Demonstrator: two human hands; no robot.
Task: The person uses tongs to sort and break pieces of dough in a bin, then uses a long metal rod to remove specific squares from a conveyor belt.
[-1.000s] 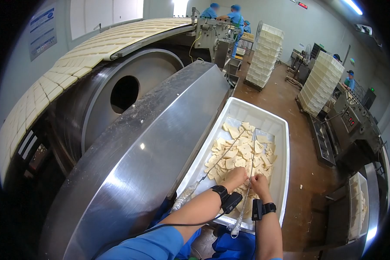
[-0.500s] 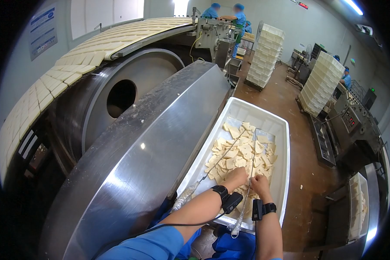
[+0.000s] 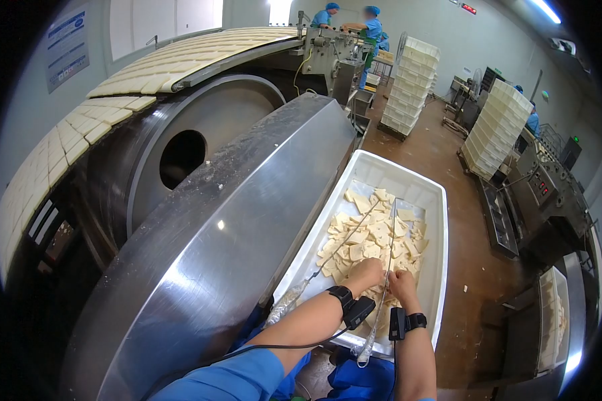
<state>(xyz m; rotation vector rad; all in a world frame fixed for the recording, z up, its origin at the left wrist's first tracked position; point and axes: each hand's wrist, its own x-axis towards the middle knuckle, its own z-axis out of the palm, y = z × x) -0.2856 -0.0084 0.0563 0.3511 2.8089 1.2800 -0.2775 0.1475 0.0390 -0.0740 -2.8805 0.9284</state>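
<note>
My left hand and my right hand are close together over the near part of a white plastic bin. Both have their fingers curled closed; whatever they pinch, if anything, is hidden. Under them lies a heap of broken, pale yellow flat pieces, which look like bits of dough or bean curd sheet. Two thin metal rods with wrapped handles slant over the heap. The left rod runs beyond my left hand, and the right rod passes between my hands. Each wrist wears a black strapped device.
A shiny steel guard stands along the bin's left side. Behind it, a large drum carries a belt of pale cut slabs. Stacked white crates stand on the brown floor; people in blue work at the back.
The slabs on the belt and the drum's opening have shifted slightly. A co-worker at the back has changed posture. My hands stay almost in place, the left edging slightly right.
</note>
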